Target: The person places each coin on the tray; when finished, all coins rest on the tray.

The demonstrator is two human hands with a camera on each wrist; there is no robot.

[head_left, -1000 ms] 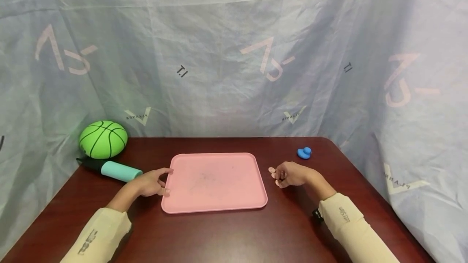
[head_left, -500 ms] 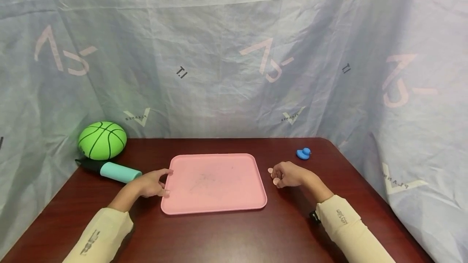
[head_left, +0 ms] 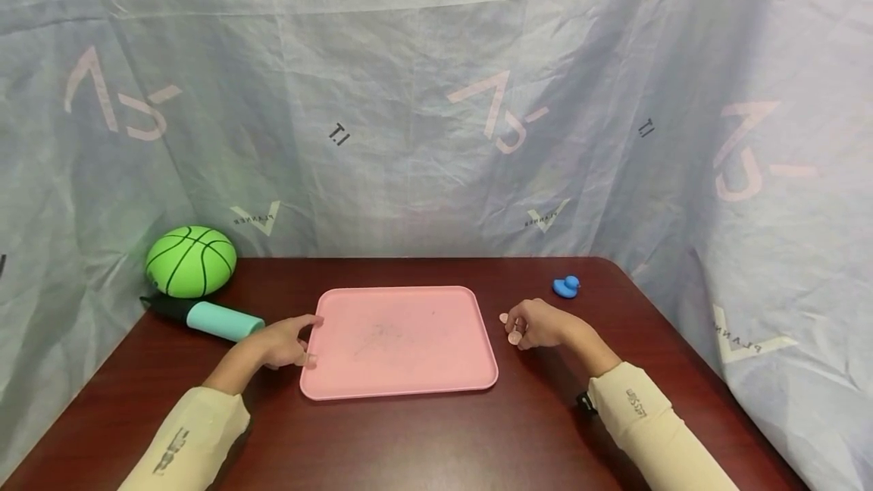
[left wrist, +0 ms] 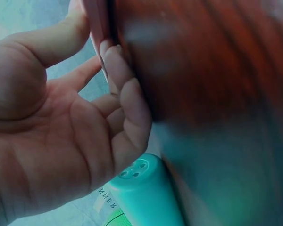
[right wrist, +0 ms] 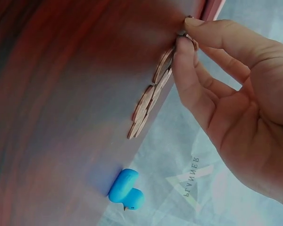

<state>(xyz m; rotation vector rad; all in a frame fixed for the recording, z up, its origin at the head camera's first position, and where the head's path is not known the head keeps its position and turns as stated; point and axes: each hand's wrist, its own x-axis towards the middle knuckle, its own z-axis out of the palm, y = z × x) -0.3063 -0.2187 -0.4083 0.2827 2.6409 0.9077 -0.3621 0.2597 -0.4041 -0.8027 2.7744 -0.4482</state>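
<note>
A pink tray (head_left: 402,381) lies in the middle of the table. My left hand (head_left: 283,342) holds its left edge, with thumb and index fingertip over the rim; the left wrist view shows other fingers curled against the tray's outer side. To the right of the tray, my right hand (head_left: 539,324) bends over several copper-coloured coins (head_left: 504,318). In the right wrist view its thumb and fingertips pinch a coin (right wrist: 195,44), mostly hidden by the fingers. More coins (right wrist: 144,103) lie flat in a close group beside that hand.
A blue toy duck (head_left: 566,287) sits toward the back right of the dark red table (head_left: 436,445). At the left are a green basketball (head_left: 192,262) and a turquoise cylinder with a black end (head_left: 223,321). Pale printed cloth (head_left: 409,195) hangs behind the table.
The right hand has shifted slightly left over the coins, and fewer coins show past its fingers. My left hand stays at the tray's edge.
</note>
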